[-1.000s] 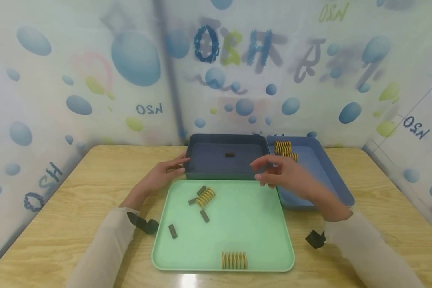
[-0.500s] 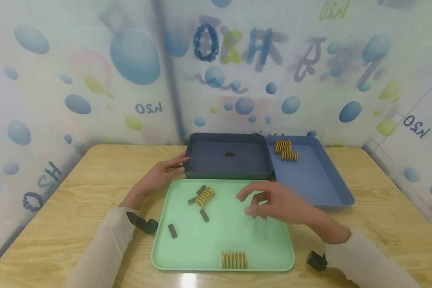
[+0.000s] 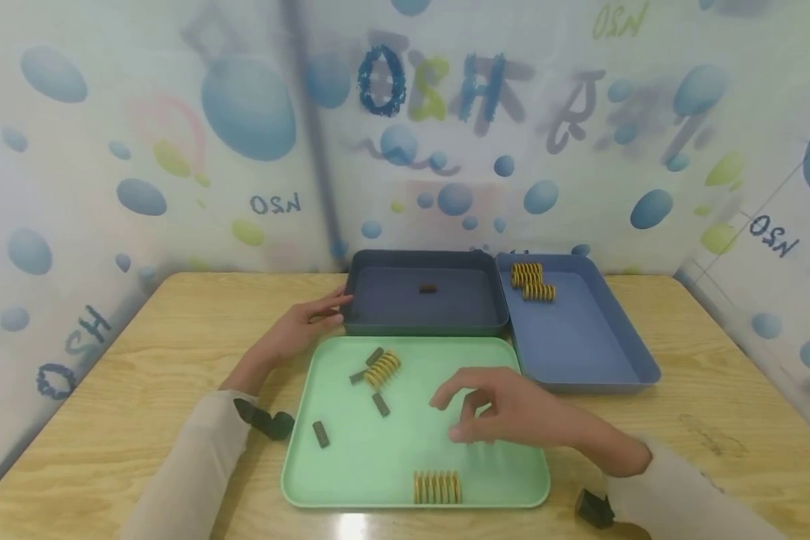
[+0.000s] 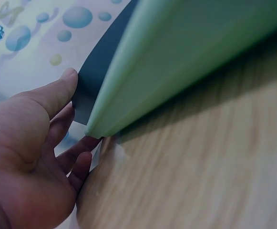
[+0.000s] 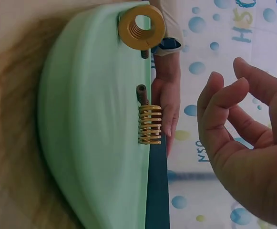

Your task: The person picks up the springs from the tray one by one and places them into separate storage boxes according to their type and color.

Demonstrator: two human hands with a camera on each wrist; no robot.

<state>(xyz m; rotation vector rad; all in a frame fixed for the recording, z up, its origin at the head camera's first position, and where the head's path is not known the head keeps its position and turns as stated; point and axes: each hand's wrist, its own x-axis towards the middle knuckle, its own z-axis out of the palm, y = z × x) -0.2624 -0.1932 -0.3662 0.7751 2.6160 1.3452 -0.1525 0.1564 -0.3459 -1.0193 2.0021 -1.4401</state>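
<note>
My right hand (image 3: 502,409) hovers over the right part of the green tray (image 3: 472,356), thumb and fingers bent apart with nothing between them. Nearest to it is a gold coil spring (image 3: 436,487) at the tray's near edge. Another gold spring (image 3: 382,369) lies farther back on the left, among small dark springs (image 3: 381,405). The right wrist view shows both gold springs beyond the tray's rim, to the left of the hand. At the left side of the dark blue tray (image 3: 425,328), my left hand (image 3: 304,326) rests with extended fingers touching its rim.
One small dark spring (image 3: 428,288) lies inside the dark blue tray. In the lighter blue tray (image 3: 590,330), at back right, several gold springs (image 3: 538,292) sit in the far left corner. All three trays stand close together on a wooden table (image 3: 175,345) before a patterned wall.
My right hand has moved from over the inner edges of the two blue trays towards me, now over the green tray. The left hand stays at the dark blue tray.
</note>
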